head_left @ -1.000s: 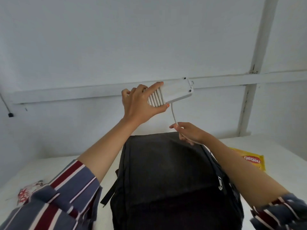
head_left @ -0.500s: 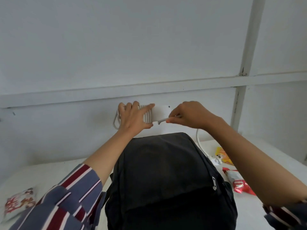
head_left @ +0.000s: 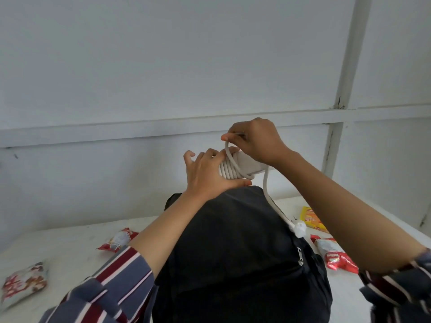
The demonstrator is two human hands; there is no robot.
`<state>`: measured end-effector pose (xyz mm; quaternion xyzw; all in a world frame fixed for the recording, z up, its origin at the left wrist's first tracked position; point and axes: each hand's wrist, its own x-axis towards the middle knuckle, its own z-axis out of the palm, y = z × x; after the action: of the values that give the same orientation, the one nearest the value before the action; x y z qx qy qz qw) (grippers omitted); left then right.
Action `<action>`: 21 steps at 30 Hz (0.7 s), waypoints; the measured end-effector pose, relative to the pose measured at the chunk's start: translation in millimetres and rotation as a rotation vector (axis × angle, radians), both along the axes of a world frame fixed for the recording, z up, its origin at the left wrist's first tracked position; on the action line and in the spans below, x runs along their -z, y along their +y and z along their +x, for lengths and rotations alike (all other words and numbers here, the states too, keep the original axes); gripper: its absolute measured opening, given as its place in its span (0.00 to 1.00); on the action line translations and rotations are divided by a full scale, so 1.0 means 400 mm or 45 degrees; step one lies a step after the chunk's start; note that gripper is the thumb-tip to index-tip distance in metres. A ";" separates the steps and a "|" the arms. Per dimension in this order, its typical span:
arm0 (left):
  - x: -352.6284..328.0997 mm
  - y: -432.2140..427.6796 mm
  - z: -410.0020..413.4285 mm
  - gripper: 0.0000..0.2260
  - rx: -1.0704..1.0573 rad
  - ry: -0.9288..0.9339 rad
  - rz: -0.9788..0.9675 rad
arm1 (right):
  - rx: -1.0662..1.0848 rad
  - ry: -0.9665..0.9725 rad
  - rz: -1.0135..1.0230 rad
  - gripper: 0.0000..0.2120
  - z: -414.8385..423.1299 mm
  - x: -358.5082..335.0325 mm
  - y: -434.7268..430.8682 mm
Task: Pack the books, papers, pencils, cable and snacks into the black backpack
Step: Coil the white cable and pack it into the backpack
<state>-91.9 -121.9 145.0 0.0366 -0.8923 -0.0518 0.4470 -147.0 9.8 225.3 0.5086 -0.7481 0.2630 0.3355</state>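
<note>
Above the top of the black backpack, at the centre of the frame, both hands work on the white cable. The left hand grips the white power strip with several turns of cable wound side by side around it, fingers curled behind the bundle and thumb pressed along its lower edge. The right hand pinches the cable just above the strip, leading a fresh loop over the coils.

A second ago the strip was held higher with only a short tail hanging to the right hand; half a second ago both hands met at the strip. Now more turns lie on the bundle, and the loose length has shrunk to one run that drops from the strip down the right side of the backpack to the plug, which rests on the bag near its zipper pull. By my reading the winding is nearly finished, with a turn or two left before the bundle can go in.

The bag looks closed from here, so it probably needs unzipping first. Snacks lie unpacked on the white surface: a red packet and a red-and-white pouch at lower left, a yellow packet and another red packet at right. No books, papers or pencils show.
</note>
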 end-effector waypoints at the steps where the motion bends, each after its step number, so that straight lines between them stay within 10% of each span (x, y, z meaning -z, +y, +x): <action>1: 0.002 0.007 -0.001 0.36 -0.005 0.020 0.034 | 0.001 0.010 0.009 0.18 0.004 -0.002 -0.001; 13: 0.013 -0.045 0.023 0.30 0.115 0.097 -0.122 | 0.141 -0.118 0.314 0.16 -0.027 -0.081 0.087; 21: 0.004 -0.053 0.059 0.32 0.253 0.143 -0.228 | -0.246 -0.813 -0.053 0.18 -0.103 0.015 0.040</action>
<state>-68.3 -143.2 143.4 -0.0949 -0.8661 -0.0181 0.4905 -188.4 25.7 219.3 0.4621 -0.7583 0.4549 0.0682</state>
